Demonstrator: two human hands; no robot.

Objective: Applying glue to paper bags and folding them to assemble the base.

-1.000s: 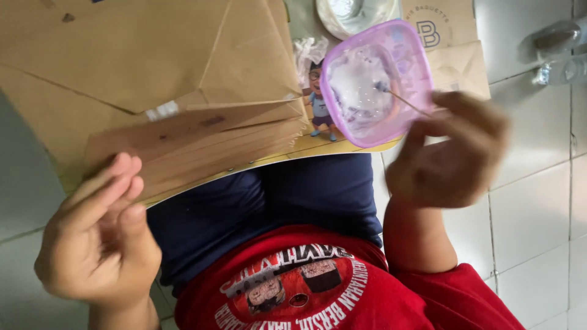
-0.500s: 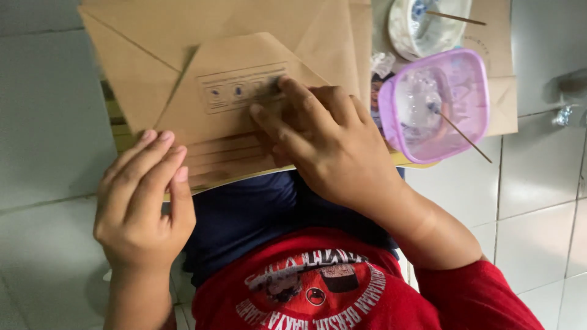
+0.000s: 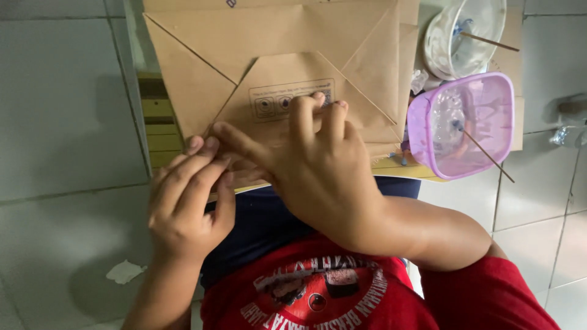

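Brown paper bags (image 3: 287, 67) lie in a flat stack across the person's lap, the folded bottom flap of the topmost bag facing up with a small printed panel near its centre. Grey floor tiles (image 3: 67, 122) surround the stack on both sides. Right hand (image 3: 312, 165) rests palm-down on the top bag, fingers extended and pressing flat against the printed panel; it clasps nothing. Left hand (image 3: 186, 201) sits at the near edge of the stack, fingers curled onto the paper edge, touching the right thumb; whether it pinches the edge cannot be told. Beside the stack, to the right, a purple plastic container (image 3: 483, 101) holds a thin stick (image 3: 483, 153). Behind it stands a white bowl (image 3: 443, 43) with another stick.
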